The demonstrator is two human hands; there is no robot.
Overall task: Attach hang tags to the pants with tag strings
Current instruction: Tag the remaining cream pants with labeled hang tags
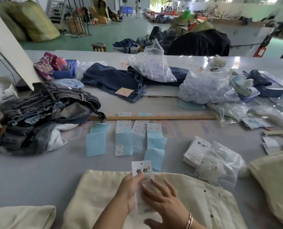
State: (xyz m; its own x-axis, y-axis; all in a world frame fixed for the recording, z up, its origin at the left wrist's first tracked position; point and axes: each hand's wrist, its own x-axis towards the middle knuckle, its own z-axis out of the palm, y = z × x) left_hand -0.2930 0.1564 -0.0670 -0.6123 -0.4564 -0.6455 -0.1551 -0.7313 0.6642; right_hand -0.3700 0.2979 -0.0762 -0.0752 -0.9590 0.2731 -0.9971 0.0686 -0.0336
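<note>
Cream pants (195, 200) lie flat on the table in front of me. Over them my left hand (129, 192) holds a white hang tag (141, 169) with black characters, thumb on its face. My right hand (164, 204) lies with straight, spread fingers over the lower part of the tag, a bangle on its wrist. A stack of the same white tags (195, 151) sits to the right, beside a clear bag of white tag strings (220, 164). Blue sheets and small sticker labels (126, 139) lie in rows ahead of the pants.
A wooden ruler (154, 117) runs across the table. A heap of jeans (43, 113) lies at the left, dark jeans (114, 80) farther back. Clear plastic bags (203, 86) crowd the right. More cream fabric lies at the right edge (278, 179) and bottom left (20, 217).
</note>
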